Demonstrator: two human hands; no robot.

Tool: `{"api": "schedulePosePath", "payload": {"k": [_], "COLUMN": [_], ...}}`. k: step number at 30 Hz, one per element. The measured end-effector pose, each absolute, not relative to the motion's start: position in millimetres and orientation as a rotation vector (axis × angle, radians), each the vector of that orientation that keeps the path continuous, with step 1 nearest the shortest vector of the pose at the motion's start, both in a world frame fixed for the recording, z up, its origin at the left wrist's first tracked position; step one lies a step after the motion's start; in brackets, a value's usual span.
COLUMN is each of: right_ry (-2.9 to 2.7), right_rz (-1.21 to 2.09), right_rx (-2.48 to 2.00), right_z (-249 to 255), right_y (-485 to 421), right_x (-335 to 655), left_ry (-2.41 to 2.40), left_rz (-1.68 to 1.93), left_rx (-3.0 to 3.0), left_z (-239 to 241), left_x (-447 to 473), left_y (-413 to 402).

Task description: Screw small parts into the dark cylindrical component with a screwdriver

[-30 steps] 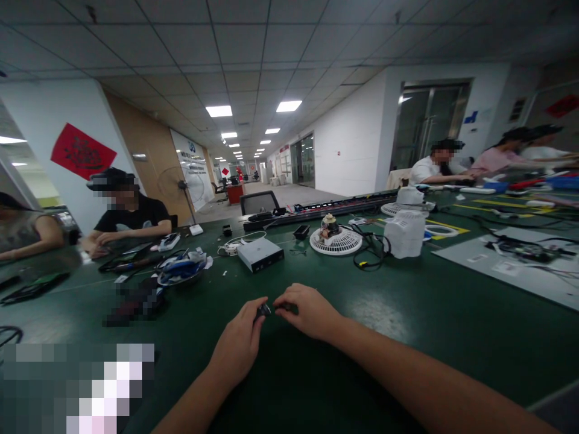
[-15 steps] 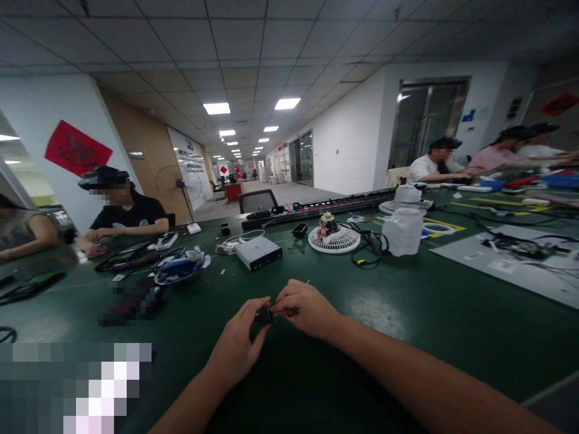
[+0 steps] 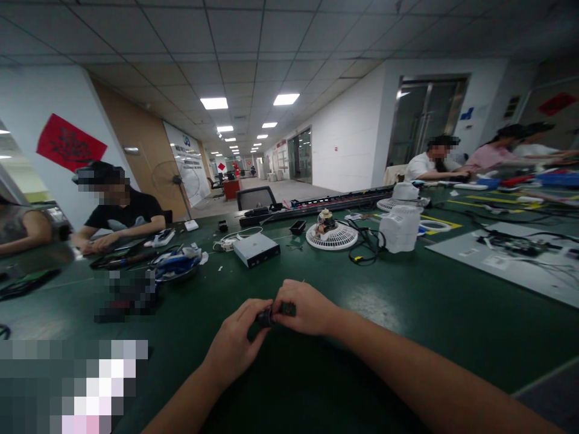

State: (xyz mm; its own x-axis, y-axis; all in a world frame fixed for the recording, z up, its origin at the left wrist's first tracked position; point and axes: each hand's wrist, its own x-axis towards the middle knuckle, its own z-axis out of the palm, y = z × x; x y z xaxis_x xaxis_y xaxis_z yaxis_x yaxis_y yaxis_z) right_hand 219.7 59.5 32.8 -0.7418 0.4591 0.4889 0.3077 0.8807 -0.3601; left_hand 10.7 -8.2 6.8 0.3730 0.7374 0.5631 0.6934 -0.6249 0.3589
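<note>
My left hand (image 3: 235, 337) pinches a small black round part (image 3: 263, 318) between thumb and fingers, low over the green table in front of me. Right beside it, the fingers of my right hand (image 3: 305, 307) are closed at the part's right end. A small dark green flat piece (image 3: 288, 309), which looks like a circuit board, shows under my curled right fingers. How it joins the black part is hidden by the fingertips. Both hands are close together, nearly touching.
Beyond my hands lie a silver optical drive (image 3: 257, 250), a white fan grille with a motor (image 3: 332, 235), a black cable (image 3: 368, 247) and a white plastic housing (image 3: 398, 229). A grey mat (image 3: 452, 253) lies right. Several people sit around the table.
My right hand has turned slightly, so more of the dark green piece shows. My left hand keeps its hold on the black part. The view has shifted a little.
</note>
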Motion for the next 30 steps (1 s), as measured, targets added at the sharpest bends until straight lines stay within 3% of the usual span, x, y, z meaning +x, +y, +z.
{"api": "schedulePosePath", "payload": {"k": [22, 30], "right_ry": [-2.471, -2.194], "right_rz": [0.266, 0.261], "right_rx": [-0.652, -0.713], "right_z": [34, 45], "right_y": [50, 49], "right_x": [217, 219], "left_ry": [1.277, 1.539], "left_rz": [1.016, 1.167], "left_rx": [2.462, 2.386], "left_z": [11, 2], "left_x": [19, 8], "left_y": [-12, 0]}}
